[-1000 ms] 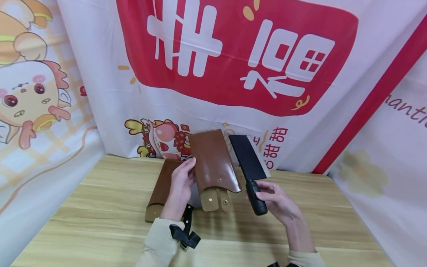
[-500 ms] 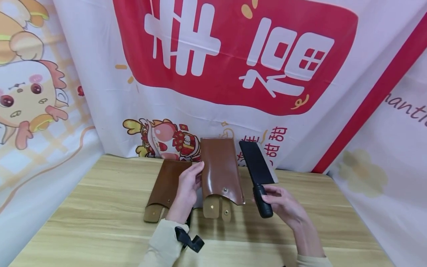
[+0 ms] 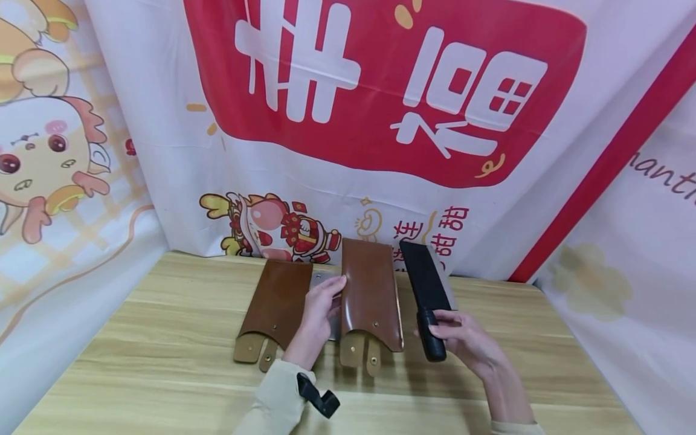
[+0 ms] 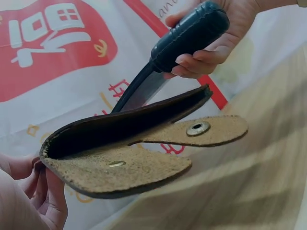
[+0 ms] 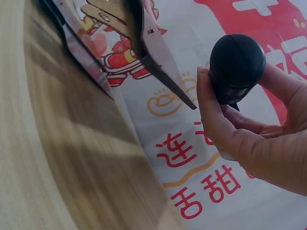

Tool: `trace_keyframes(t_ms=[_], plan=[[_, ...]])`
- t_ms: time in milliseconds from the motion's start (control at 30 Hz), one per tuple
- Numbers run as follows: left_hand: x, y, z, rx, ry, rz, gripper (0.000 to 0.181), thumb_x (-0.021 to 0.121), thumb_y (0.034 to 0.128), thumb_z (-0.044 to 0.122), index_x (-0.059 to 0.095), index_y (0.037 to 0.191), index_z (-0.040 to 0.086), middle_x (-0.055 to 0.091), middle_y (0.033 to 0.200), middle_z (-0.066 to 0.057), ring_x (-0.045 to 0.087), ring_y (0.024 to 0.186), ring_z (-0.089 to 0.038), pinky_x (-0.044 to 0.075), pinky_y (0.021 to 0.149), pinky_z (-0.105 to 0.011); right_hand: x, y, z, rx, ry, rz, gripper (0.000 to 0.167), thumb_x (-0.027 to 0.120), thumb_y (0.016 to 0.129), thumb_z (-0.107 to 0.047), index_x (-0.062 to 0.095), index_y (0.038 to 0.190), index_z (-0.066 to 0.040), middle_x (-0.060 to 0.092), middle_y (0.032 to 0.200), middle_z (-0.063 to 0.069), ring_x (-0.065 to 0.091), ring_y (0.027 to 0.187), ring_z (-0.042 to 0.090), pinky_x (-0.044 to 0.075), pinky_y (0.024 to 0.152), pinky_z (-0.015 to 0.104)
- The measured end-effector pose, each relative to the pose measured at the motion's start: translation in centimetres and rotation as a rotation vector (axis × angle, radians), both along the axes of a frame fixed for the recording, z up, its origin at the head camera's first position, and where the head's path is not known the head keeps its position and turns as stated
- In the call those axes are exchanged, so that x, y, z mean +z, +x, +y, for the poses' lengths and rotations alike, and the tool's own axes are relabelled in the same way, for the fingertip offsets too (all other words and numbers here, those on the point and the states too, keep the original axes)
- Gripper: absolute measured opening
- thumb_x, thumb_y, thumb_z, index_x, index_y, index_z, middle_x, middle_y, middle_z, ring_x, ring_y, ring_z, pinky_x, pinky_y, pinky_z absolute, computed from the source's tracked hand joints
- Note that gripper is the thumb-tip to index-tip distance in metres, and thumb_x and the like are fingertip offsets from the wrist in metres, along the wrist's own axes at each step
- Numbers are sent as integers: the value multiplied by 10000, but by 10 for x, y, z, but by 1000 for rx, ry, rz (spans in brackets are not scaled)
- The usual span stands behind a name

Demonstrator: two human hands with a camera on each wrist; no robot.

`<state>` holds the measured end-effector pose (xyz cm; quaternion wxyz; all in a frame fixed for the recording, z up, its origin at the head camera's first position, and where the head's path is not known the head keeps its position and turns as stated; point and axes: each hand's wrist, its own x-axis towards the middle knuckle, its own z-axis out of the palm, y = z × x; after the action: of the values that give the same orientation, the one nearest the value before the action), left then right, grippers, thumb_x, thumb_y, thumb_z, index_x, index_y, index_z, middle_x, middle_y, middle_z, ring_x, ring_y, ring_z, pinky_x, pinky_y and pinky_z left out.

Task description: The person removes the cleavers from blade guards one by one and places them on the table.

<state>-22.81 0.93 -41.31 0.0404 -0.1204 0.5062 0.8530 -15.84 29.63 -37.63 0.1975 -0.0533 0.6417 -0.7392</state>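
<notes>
In the head view my left hand [image 3: 318, 311] pinches the left edge of a brown leather knife sheath [image 3: 371, 287], its mouth toward me. Two tan flaps with metal snaps hang from that mouth; the left wrist view shows the sheath's opening [image 4: 120, 127] as a dark gap. To the right, my right hand [image 3: 470, 341] grips the black handle [image 3: 431, 338] of a cleaver [image 3: 426, 278], whose dark blade points up and away. The cleaver is beside the sheath, outside it. From the right wrist view, the handle's butt [image 5: 237, 64] faces the camera between fingers and thumb.
A second brown sheath [image 3: 280, 296] lies on the wooden table [image 3: 136, 356] at the left. Next to it a silvery blade [image 3: 322, 278] is partly hidden by my left hand. A printed cloth [image 3: 179, 181] hangs behind the table, with more cloth at both sides.
Both hands have shifted right and toward me, carrying the sheath and the cleaver lower. The sheath has turned more upright in view, uncovering more of the silvery blade behind it.
</notes>
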Motion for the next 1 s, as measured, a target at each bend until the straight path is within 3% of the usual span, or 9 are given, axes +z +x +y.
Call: trace_keyframes(t_ms=[233,567,800,1000], plan=[[-9,1,5,-28,-28,-12,260,735,968,137,723,1185,-5,730,926,-13,651,718,-117,551,659,-214,-11,-2,1,-14,1,-16,362,631,983,-13,494,1291,119,735,1117,177,729,1028,219,600,854,319],[-22,4,18,-85,-78,-28,340,730,972,144,675,1246,-49,725,819,-5,651,655,-101,571,602,-223,-20,-7,9,-19,50,-17,453,625,995,-38,419,1336,179,714,1155,186,724,1068,254,576,907,308],[-30,5,22,-129,-125,-4,335,709,986,145,669,1244,-64,733,844,-31,659,664,-110,575,616,-233,-23,-7,12,8,66,-33,464,632,996,-44,435,1334,206,719,1153,209,726,1066,276,578,922,325],[-31,7,23,-121,-155,30,379,702,993,153,643,1276,-93,743,894,-59,656,668,-114,582,616,-249,-27,-8,13,26,83,-40,470,634,991,-41,446,1335,219,735,1122,205,728,1049,256,590,897,333]])
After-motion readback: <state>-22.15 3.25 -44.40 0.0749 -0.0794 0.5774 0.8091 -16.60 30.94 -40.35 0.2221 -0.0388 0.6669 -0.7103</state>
